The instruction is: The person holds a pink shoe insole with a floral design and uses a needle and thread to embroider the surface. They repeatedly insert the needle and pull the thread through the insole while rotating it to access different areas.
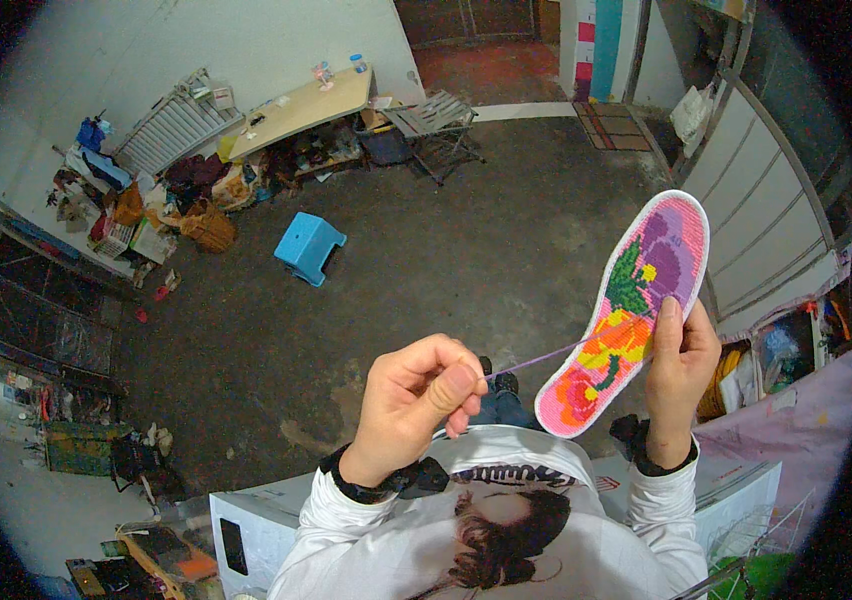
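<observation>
An embroidered shoe insole [625, 311] with a white edge and a floral pattern in purple, green, orange and pink is raised in front of me on the right. My right hand [679, 356] grips its right edge, thumb on the patterned face. Left of it, my left hand [426, 401] pinches the end of a purple thread [538, 360] between thumb and fingers. That thread runs taut up to the insole's middle. Whether a needle is in my left fingers cannot be seen.
A blue plastic stool [310, 247] stands on the dark floor ahead. Farther back are a long table [306, 109], a folding chair [433, 124] and piled clothes and bags [201, 180]. White panels [763, 180] line the right side. Behind me is a large white box [261, 495].
</observation>
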Motion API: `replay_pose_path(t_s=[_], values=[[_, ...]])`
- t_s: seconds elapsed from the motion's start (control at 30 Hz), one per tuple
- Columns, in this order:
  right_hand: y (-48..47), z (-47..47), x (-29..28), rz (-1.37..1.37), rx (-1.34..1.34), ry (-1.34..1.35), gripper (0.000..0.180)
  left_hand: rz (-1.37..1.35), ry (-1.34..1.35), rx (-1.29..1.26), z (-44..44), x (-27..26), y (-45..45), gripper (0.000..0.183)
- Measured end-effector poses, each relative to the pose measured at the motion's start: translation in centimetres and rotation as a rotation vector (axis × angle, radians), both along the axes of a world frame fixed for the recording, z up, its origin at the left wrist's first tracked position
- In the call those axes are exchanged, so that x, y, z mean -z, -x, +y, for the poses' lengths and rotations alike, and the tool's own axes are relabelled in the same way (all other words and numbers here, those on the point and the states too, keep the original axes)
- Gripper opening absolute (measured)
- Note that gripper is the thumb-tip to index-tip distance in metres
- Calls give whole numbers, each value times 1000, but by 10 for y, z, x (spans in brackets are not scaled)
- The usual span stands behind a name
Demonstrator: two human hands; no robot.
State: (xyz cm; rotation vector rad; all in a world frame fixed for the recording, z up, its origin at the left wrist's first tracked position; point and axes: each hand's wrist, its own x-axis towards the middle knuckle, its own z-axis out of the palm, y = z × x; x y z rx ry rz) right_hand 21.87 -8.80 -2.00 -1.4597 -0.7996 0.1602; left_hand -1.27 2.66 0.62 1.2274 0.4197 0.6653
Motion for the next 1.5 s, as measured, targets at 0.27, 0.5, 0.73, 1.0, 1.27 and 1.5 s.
replay_pose_path(t_s=[0.27,0.5,0.73,1.0,1.27,1.5], values=[[-5,-1,-2,55,0,-25,21,170,48,7,-4,-7,-7,18],[-5,0,-1,73,-40,-29,20,352,-122,105,-5,-14,-11,14],[-7,-1,-1,105,-38,-11,18,252,54,-66,-5,-7,-17,15],[-5,1,-1,86,-48,4,16,455,-63,18,-3,0,-18,17],[6,2,-8,-100,-68,88,12,412,-803,-331,-7,3,-45,10],[17,6,-15,-221,-86,65,7,166,-945,-257,-19,-6,-74,14]])
